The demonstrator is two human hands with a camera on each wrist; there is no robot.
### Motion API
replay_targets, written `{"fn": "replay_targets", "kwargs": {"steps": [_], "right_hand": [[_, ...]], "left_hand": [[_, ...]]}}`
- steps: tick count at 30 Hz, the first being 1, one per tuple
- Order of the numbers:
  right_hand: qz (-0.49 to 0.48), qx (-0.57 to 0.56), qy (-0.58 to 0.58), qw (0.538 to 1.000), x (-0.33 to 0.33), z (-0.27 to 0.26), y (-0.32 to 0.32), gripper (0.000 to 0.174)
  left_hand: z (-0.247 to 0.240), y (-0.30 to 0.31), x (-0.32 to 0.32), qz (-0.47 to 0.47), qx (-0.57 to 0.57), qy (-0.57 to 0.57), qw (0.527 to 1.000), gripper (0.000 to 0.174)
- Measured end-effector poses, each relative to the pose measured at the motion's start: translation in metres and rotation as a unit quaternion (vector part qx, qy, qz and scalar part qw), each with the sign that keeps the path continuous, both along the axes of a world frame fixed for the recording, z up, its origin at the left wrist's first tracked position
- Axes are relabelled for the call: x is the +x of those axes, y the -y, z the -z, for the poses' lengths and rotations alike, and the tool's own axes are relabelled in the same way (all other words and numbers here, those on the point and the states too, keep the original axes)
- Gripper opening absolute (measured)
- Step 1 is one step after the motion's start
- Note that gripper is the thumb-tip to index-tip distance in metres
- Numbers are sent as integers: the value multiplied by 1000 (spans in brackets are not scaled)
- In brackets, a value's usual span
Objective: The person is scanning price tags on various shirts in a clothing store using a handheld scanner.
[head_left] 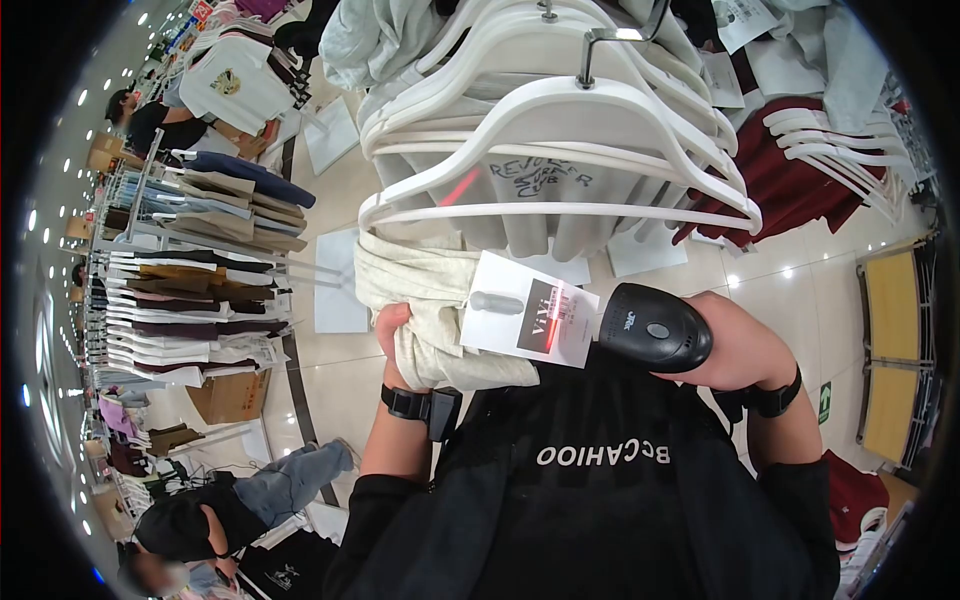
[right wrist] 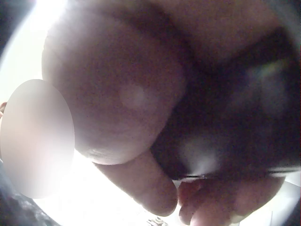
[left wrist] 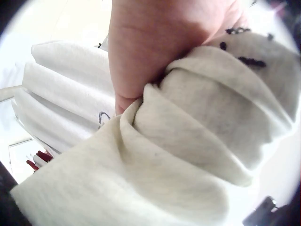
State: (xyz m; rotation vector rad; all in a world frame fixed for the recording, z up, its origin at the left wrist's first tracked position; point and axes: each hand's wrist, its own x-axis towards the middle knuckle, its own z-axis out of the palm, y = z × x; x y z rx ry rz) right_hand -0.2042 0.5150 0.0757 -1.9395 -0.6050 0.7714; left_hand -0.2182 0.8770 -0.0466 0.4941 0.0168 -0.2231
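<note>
My left hand [head_left: 393, 332] grips a bunched cream garment [head_left: 412, 275]; most of its fingers are hidden by the cloth. In the left wrist view the garment [left wrist: 174, 136] hangs in folds from the hand [left wrist: 155, 42], with dark lettering near the top right. A white price tag [head_left: 492, 338] with a "ViVi" panel lies over the garment's right side. My right hand [head_left: 745, 345] holds a black barcode scanner [head_left: 640, 330], its nose at the tag's right edge. Red light falls on the tag's barcode. The right wrist view shows fingers wrapped round the dark scanner handle [right wrist: 240, 113].
White hangers [head_left: 560, 90] with pale printed shirts hang on a rail just ahead. Dark red garments [head_left: 800, 180] hang to the right. Clothes racks [head_left: 190, 310] stand at left, with a cardboard box [head_left: 230, 397] beneath. Another person [head_left: 190, 525] is at lower left.
</note>
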Motion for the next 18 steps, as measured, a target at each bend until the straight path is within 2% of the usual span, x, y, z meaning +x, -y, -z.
{"fn": "replay_targets", "kwargs": {"steps": [7, 11, 13, 14, 16, 17, 18], "right_hand": [[-2, -6, 7, 1000, -3, -1, 6, 39], [2, 21, 17, 1000, -7, -2, 2, 44], [33, 115, 80, 990, -11, -1, -13, 52], [35, 115, 83, 989, -12, -1, -22, 52], [52, 115, 254, 959, -11, -4, -44, 63], [56, 101, 283, 952, -9, -6, -55, 66], [59, 86, 312, 944, -7, -5, -62, 69]], "left_hand": [[2, -2, -4, -3, 8, -9, 1000, 87], [-15, 8, -8, 10, -3, -18, 1000, 86], [-25, 17, -11, 66, 110, -40, 991, 77], [-24, 22, -11, 69, 110, -38, 991, 77], [-20, 31, -10, 191, 173, -45, 965, 58], [-15, 35, -7, 256, 162, -32, 953, 51], [-24, 50, -9, 244, 202, -12, 948, 47]]}}
